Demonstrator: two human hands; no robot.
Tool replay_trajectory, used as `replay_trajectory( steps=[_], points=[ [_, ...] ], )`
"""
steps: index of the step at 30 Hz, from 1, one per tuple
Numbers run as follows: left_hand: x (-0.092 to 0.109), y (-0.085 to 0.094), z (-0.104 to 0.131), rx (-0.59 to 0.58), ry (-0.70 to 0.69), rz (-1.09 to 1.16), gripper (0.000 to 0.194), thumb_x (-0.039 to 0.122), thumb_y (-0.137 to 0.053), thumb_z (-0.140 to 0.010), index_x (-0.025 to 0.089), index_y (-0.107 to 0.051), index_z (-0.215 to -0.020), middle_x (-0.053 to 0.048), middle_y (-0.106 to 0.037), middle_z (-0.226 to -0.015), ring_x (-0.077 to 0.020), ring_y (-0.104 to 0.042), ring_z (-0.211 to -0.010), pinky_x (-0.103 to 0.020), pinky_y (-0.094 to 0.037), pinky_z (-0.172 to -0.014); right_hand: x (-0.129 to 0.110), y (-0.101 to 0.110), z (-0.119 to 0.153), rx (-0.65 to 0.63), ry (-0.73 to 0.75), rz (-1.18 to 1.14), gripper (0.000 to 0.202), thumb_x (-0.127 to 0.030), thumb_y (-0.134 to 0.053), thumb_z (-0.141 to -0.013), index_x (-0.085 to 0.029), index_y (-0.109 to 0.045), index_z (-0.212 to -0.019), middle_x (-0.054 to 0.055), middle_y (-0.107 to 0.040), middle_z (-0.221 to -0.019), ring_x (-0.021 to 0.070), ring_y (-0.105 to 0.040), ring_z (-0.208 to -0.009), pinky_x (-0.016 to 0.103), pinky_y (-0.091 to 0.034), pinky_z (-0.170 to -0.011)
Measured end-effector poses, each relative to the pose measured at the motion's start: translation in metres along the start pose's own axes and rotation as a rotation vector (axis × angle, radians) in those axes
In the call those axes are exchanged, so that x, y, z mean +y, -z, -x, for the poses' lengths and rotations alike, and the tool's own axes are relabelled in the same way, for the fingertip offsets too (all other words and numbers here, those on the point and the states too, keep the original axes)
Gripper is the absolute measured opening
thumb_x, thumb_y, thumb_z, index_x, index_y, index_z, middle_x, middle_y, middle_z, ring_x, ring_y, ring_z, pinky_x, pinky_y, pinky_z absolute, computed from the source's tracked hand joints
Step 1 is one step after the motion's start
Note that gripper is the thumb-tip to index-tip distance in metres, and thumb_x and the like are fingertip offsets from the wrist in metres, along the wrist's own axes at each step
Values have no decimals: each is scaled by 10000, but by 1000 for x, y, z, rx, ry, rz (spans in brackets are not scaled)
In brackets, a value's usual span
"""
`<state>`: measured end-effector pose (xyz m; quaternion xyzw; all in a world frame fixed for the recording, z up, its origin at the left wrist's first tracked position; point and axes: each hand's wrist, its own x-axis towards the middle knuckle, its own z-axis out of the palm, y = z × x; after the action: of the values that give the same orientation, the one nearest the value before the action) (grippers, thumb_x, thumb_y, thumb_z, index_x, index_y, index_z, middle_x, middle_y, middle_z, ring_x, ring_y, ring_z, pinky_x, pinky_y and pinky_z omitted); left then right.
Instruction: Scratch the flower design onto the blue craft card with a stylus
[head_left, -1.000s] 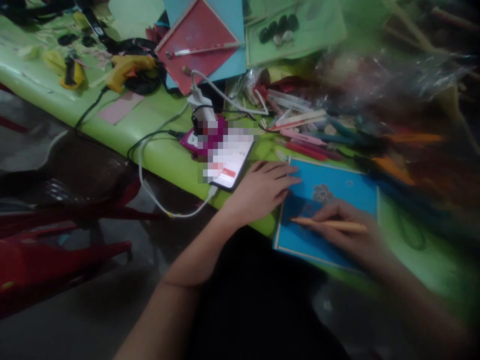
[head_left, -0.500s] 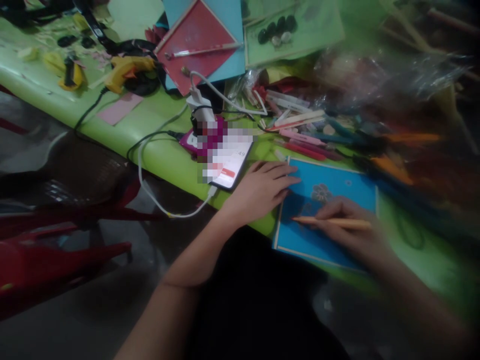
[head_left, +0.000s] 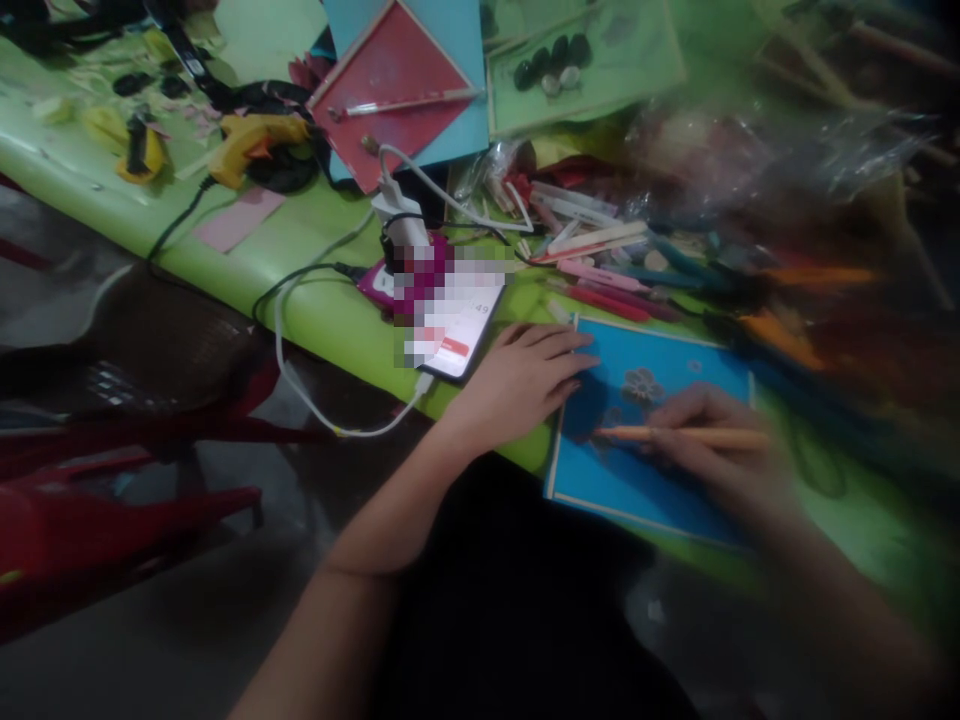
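Observation:
A blue board (head_left: 637, 480) with pale strips along its edges lies at the table's front edge, with a flower drawing (head_left: 643, 385) and smaller marks on it. My left hand (head_left: 525, 385) rests flat with fingers spread, its fingertips on the board's upper left edge. Over the board's right part, my right hand (head_left: 712, 445) is closed round an orange-tan pencil-like tool (head_left: 724, 438). The tool's tip points left, at the board's surface below the flower. My right hand is partly blurred.
Left of the board, a lit phone (head_left: 461, 330) lies by a purple power strip (head_left: 375, 285) with cables. Behind are pens (head_left: 600, 275), a red panel (head_left: 397, 75) and plastic wrap. A yellow glue gun (head_left: 251, 145) sits on the green table (head_left: 90, 170).
My right hand and the tool have shifted slightly to the right, and the tip is a little further from the board's left edge. My left hand has stayed in place.

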<state>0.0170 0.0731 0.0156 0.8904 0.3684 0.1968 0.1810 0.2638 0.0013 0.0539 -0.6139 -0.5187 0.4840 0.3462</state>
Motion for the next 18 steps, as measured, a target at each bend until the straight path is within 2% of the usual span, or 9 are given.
replay_trajectory(
  steps=[7,13,18],
  points=[
    [1,1,-1,-16,19,9,323,233,-544,-1095,269,-697,-1378,-33,-626,-1579,-251,-537,-1493,-483,-373,-1228,4,1,-5,-139,60,105,313,-511,-836,-854,-225,-724,-796,26,-716,-722,169,-608,-623,275,-441,-562],
    [-1,-1,0,3,0,1,319,223,-560,-1089,263,-690,-1378,-25,-625,-1581,-240,-533,-1496,-474,-374,-1224,4,1,-5,-136,87,158,275,-471,-806,-887,-226,-713,-805,22,-706,-729,168,-604,-628,281,-456,-578],
    [-1,0,-1,-8,4,-1,321,224,-550,-1093,263,-690,-1380,-32,-622,-1583,-243,-534,-1497,-482,-376,-1228,8,4,-6,-156,97,142,300,-498,-814,-875,-225,-720,-792,31,-711,-730,179,-614,-620,294,-450,-557]
  ],
)
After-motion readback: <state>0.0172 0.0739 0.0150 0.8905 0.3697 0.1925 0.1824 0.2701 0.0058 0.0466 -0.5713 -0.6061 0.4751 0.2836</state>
